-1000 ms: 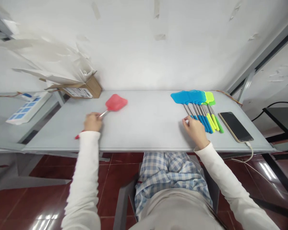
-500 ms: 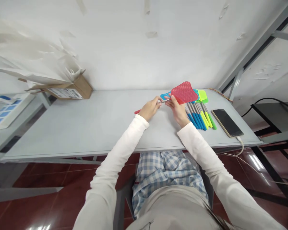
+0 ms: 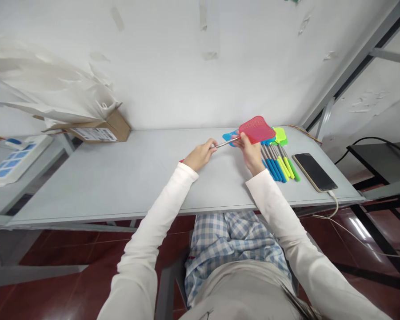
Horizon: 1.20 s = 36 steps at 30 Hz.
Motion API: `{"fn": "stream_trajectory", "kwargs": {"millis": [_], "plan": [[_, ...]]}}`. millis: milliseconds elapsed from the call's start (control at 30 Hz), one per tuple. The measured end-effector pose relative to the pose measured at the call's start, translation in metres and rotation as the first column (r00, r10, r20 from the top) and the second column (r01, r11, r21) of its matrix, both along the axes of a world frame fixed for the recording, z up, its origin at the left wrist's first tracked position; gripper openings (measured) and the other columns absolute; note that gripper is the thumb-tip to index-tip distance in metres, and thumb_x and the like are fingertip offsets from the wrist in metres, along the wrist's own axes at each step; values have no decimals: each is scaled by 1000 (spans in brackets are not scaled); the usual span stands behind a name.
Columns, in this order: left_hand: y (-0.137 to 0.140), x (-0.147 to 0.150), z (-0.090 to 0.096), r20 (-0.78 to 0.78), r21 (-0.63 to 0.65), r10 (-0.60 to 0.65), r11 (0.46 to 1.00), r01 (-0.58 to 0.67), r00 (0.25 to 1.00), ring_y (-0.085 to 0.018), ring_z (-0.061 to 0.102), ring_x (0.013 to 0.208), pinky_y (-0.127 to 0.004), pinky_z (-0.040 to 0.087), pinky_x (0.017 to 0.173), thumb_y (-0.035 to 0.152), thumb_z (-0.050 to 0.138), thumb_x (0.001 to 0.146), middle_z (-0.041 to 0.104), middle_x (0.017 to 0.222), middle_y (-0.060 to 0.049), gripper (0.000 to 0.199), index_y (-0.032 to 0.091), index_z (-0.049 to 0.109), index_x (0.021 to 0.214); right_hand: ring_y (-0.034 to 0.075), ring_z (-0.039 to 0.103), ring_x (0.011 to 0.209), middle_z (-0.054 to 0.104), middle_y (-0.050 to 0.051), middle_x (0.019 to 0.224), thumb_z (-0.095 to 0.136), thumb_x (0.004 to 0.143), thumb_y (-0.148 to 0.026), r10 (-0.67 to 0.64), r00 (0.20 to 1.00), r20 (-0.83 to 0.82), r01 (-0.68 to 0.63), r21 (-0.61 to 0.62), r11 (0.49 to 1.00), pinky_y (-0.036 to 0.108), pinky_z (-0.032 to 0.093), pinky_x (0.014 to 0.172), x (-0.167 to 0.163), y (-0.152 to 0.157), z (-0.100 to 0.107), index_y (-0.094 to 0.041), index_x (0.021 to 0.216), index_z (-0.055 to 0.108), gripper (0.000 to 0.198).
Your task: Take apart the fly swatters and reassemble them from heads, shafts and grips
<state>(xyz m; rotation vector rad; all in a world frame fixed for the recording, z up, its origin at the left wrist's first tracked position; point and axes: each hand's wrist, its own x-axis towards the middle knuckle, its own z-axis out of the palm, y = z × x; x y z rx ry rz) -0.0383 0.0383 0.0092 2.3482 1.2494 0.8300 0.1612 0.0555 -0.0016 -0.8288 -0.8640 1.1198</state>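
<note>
A red fly swatter (image 3: 257,129) with a perforated square head and a metal shaft is held above the table between both hands. My left hand (image 3: 202,154) is closed round the shaft near its red handle, most of which the hand and sleeve hide. My right hand (image 3: 249,149) grips the swatter where shaft and head meet. Beneath and beside it lie several more fly swatters in a row, with blue handles (image 3: 276,170), yellow handles (image 3: 284,168) and a green handle (image 3: 294,171). A blue swatter head (image 3: 229,136) shows behind my right hand.
A phone (image 3: 315,172) with a white charging cable (image 3: 335,205) lies at the table's right end. An opened cardboard box (image 3: 115,126) stands at the back left. A power strip (image 3: 15,161) rests on the far left. The wall borders the grey table (image 3: 120,178) behind.
My left hand has slid left and slightly down along the swatter, baring more metal shaft between the hands. My right hand stays at the head. The view has shifted slightly.
</note>
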Motion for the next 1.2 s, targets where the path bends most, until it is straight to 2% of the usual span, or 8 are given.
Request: {"fn": "stream_trajectory", "kwargs": {"millis": [200,333,600,800,900,1000,1100,1200], "plan": [[-10,-53,-2,-67,-38,41,998,-44,997,-14,53,65,-25,43,73,41,40,94,60,73,1,29,21,56,108,17,73,81,75,3,80,73,79,-39,-141,990,-7,141,4,990,32,61,82,61,23,8,-18,86,69,23],[-23,-87,1,-99,-86,134,986,-142,986,-15,54,63,-26,44,72,48,42,90,62,71,0,37,22,62,107,14,73,80,75,2,79,74,78,-38,-220,976,-1,219,-54,974,29,60,83,93,29,10,-18,83,67,22],[-34,-95,3,-4,-191,212,959,-209,977,-15,60,69,-27,47,80,52,51,86,69,79,0,37,24,63,107,17,74,89,76,6,88,66,84,-47,-117,992,-36,115,-62,991,30,60,86,94,28,26,-18,89,67,30],[-23,-109,-5,22,-354,305,893,-278,952,-13,51,53,-26,44,60,58,61,78,63,67,1,40,22,67,96,18,74,87,76,5,78,58,90,-46,-90,994,-60,82,-119,989,33,61,82,105,45,26,-19,84,64,28],[-19,-116,-13,-21,-330,320,892,-309,947,-13,52,61,-25,42,64,58,61,78,61,66,1,38,21,68,86,16,73,86,75,4,79,65,86,-44,-112,993,-47,106,-121,987,31,61,81,114,53,20,-18,89,64,26],[-19,-112,-22,-18,-269,333,907,-325,943,-15,55,69,-26,43,70,57,60,79,63,71,1,37,21,67,85,13,72,81,74,1,80,72,80,-40,-217,975,-45,213,-89,973,27,60,78,118,58,15,-20,92,63,25],[-20,-85,-25,59,-275,335,911,-308,940,-17,60,77,-27,45,77,57,58,80,68,79,-1,37,21,66,84,11,69,73,72,-2,78,77,75,-38,-300,950,-84,294,-71,953,25,59,73,97,54,10,-20,88,62,27],[-21,-37,-21,151,-280,335,917,-285,930,-19,63,87,-29,45,83,56,57,83,71,86,-3,35,22,64,85,14,70,73,73,-1,80,80,68,-42,-201,979,-39,200,-35,979,27,59,71,46,39,5,-19,87,63,35]]}}
